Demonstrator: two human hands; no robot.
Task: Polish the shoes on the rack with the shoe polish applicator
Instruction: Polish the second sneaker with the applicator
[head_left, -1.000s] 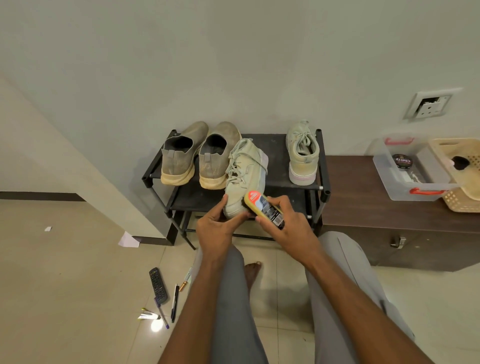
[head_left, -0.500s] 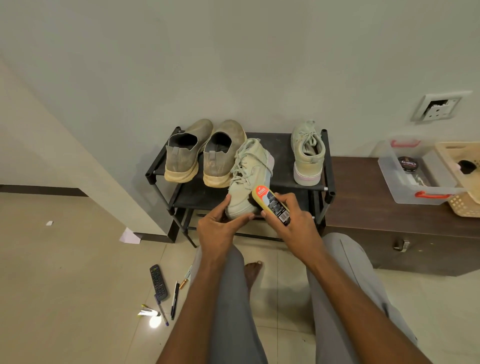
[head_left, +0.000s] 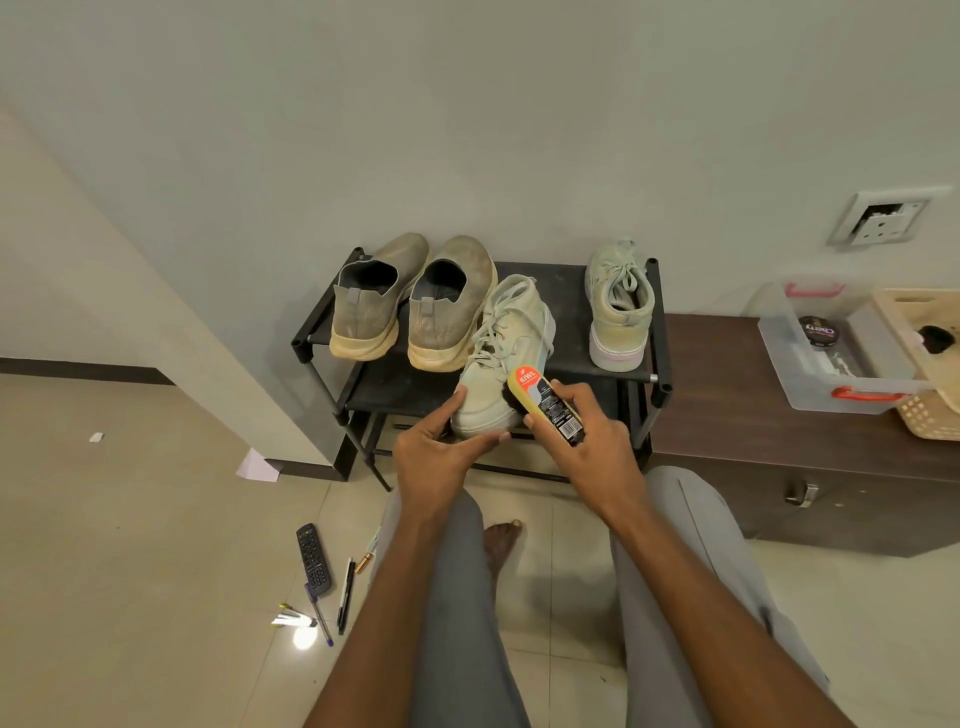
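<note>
Left hand (head_left: 441, 452) grips the pale sneaker (head_left: 501, 369) toe while right hand (head_left: 587, 447) presses the clasped applicator (head_left: 545, 402) against it.

Black rack (head_left: 655, 332) against wall: two tan slip-ons (head_left: 363, 312) (head_left: 451, 306) left, pale sneaker (head_left: 619, 306) right. Second sneaker (head_left: 501, 358) tilted off front edge, toe gripped by left hand (head_left: 436, 457); right hand (head_left: 587, 447) pressing applicator (head_left: 545, 405) against its side.

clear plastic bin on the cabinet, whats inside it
Inside the clear plastic bin lies a round black polish tin. The basket overlaps its right side, hiding anything there.
</note>
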